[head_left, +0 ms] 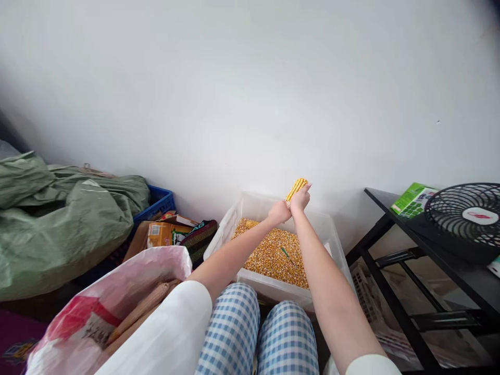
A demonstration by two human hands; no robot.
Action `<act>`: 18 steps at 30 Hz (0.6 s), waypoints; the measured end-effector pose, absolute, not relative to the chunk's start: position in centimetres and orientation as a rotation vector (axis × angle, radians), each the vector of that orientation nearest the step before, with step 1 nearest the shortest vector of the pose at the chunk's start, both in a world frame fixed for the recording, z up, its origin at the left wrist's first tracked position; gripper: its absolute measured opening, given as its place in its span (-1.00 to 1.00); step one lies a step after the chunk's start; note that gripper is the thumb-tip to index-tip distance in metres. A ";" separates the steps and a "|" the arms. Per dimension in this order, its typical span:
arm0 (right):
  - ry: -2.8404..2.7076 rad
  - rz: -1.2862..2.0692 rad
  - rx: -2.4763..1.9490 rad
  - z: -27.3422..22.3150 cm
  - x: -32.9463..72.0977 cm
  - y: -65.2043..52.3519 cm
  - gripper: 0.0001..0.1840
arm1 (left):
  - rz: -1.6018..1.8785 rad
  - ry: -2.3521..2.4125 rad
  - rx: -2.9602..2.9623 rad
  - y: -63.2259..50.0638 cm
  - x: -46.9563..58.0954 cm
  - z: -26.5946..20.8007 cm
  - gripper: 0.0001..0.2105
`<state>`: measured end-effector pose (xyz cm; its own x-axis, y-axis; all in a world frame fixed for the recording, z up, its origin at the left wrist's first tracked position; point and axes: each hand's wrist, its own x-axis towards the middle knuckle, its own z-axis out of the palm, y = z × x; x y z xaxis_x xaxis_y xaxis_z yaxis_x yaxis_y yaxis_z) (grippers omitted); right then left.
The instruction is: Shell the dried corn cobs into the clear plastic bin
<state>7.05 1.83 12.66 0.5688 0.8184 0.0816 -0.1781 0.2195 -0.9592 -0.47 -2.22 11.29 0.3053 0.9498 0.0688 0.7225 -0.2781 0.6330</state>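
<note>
An ear of dried yellow corn (296,189) is held tilted above the far side of a clear plastic bin (328,224). My left hand (279,212) is closed around its lower end. Higher up, my right hand (300,199) wraps the ear from the right, and the two hands touch. Loose corn kernels (269,255) cover the bottom of the bin. Another corn ear (250,224) seems to lie on the kernels at the left, partly behind my left arm. A thin green tool-like object (286,253) rests on the kernels.
A white and red woven sack (97,297) at my left holds stripped corncobs (150,304). Behind it are a blue crate (162,200), boxes (162,234) and a green tarp (89,219). At right, a black table (422,229) carries a fan (469,213) and a green box (414,200).
</note>
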 end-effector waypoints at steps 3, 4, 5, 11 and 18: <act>-0.653 0.718 -1.196 12.7 7.6 1.9 -0.42 | 0.498 1.447 2.104 -1.2 -1.7 11.8 -0.75; -0.640 0.797 -1.186 12.7 8.0 2.0 -0.40 | 0.473 1.483 2.114 -1.0 -2.2 11.9 -0.77; -0.616 0.901 -1.168 12.8 8.4 2.0 -0.37 | 0.462 1.523 2.128 -0.9 -2.8 12.1 -0.78; -0.355 1.445 -0.865 13.4 10.7 2.0 -0.37 | 0.548 1.725 2.253 -1.5 -4.7 11.8 -0.75; -0.328 1.003 -0.958 13.1 8.8 2.1 -0.61 | 0.544 1.573 2.280 -3.2 -3.9 9.9 -0.81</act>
